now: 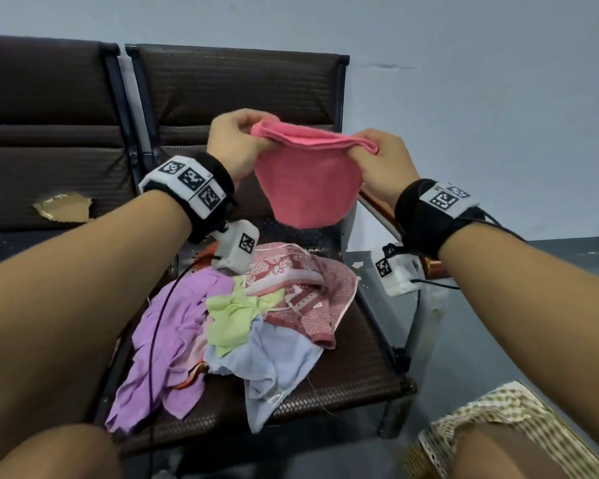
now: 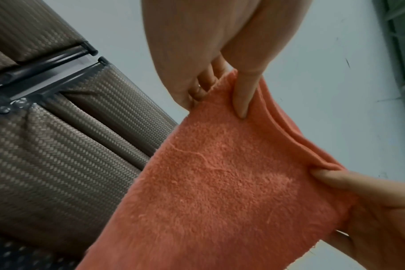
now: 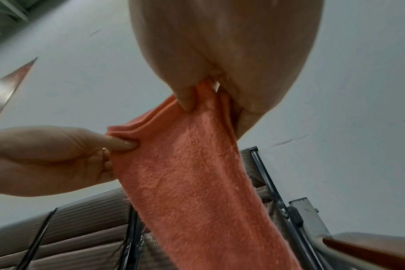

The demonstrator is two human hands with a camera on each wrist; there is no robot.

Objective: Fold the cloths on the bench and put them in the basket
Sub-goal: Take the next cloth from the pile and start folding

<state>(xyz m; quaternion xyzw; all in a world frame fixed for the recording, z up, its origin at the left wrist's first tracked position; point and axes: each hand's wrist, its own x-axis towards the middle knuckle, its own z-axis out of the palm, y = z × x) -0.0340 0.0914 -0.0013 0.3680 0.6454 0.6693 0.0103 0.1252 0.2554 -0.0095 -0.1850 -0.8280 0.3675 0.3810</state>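
A pink cloth hangs folded in the air above the bench seat, its layered top edge held level. My left hand pinches its left top corner, thumb on the near face. My right hand pinches the right top corner. In both wrist views the cloth looks orange and hangs straight down. On the seat below lies a loose heap: a purple cloth, a light green cloth, a pale blue cloth and a red patterned towel. No basket is in view.
The brown woven bench back stands behind the cloth, with a second seat to the left, its cover torn. A wooden armrest runs on the right. A checked fabric lies at the lower right. My knees fill the bottom edge.
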